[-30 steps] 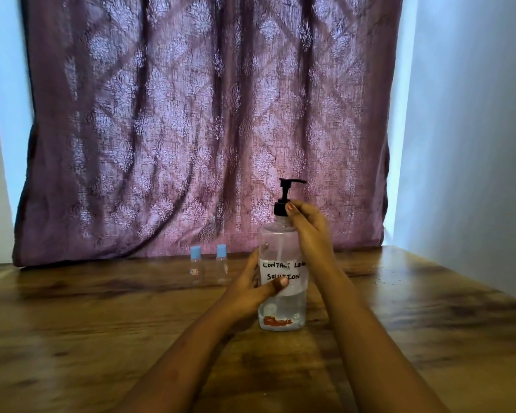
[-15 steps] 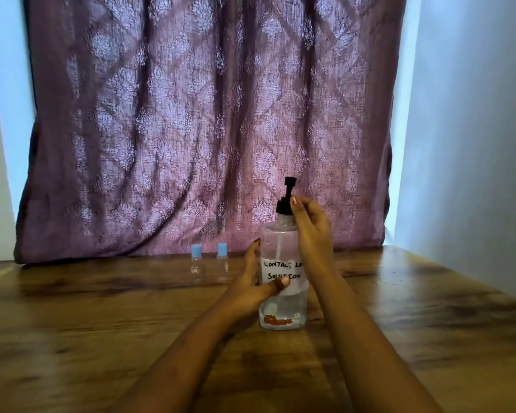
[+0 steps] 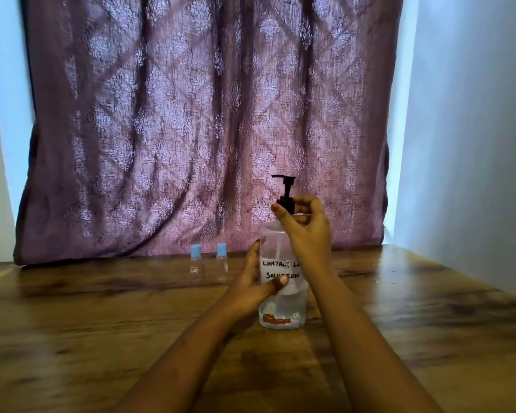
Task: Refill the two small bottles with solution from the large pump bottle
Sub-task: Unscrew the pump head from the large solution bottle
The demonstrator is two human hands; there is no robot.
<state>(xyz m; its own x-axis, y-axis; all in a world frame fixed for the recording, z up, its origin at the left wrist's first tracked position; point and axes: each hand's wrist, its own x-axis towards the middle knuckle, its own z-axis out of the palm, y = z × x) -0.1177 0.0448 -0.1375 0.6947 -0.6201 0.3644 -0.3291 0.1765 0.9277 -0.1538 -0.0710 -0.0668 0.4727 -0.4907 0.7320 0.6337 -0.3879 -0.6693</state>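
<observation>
The large clear pump bottle (image 3: 283, 308) stands upright on the wooden table (image 3: 101, 338), with a handwritten white label and a little liquid at its bottom. My left hand (image 3: 252, 286) grips its body from the left, thumb across the label. My right hand (image 3: 305, 231) pinches the black collar of the pump (image 3: 286, 193) at the bottle's neck. The pump nozzle points left. Two small clear bottles with light blue caps, one (image 3: 195, 263) left of the other (image 3: 221, 262), stand capped behind and to the left, near the curtain.
A purple patterned curtain (image 3: 206, 114) hangs along the table's back edge. A white wall (image 3: 474, 144) runs along the right side, close to the table's right edge.
The pump head has turned: its nozzle pointed right a second ago and now points left. My right hand has twisted round the collar and sits slightly higher. My left hand keeps its hold.
</observation>
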